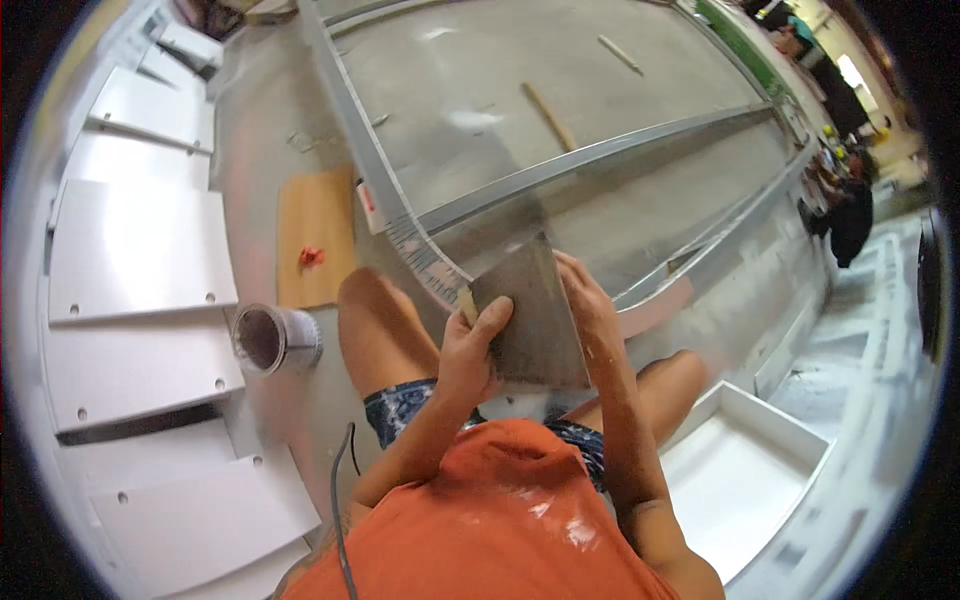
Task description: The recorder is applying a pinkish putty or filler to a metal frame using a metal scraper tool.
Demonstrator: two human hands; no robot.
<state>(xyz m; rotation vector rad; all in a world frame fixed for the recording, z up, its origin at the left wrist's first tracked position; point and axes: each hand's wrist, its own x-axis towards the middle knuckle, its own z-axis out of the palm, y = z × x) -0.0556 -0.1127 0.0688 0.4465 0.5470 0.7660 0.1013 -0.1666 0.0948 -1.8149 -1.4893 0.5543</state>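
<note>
In front of my lap I hold a thin, rectangular, grey-brown plate (535, 315) tilted up between both hands. My left hand (470, 350) is closed on its left edge, with the thumb pressed on the face toward me. A small tan piece (467, 303) shows beside the left fingers; its kind I cannot make out. My right hand (590, 305) grips the right edge, its fingertips near the top corner and its thumb hidden. Just beyond the plate lies the near corner of a large grey metal frame (375, 165) on the floor.
White panels with holes (145, 255) line the left side. An open can (275, 340) stands by a wooden board (315, 215) bearing a red lump (311, 257). A white drawer-like tray (745, 475) sits at right. Inside the frame lies a wooden stick (548, 117). Another person (850, 215) is at far right.
</note>
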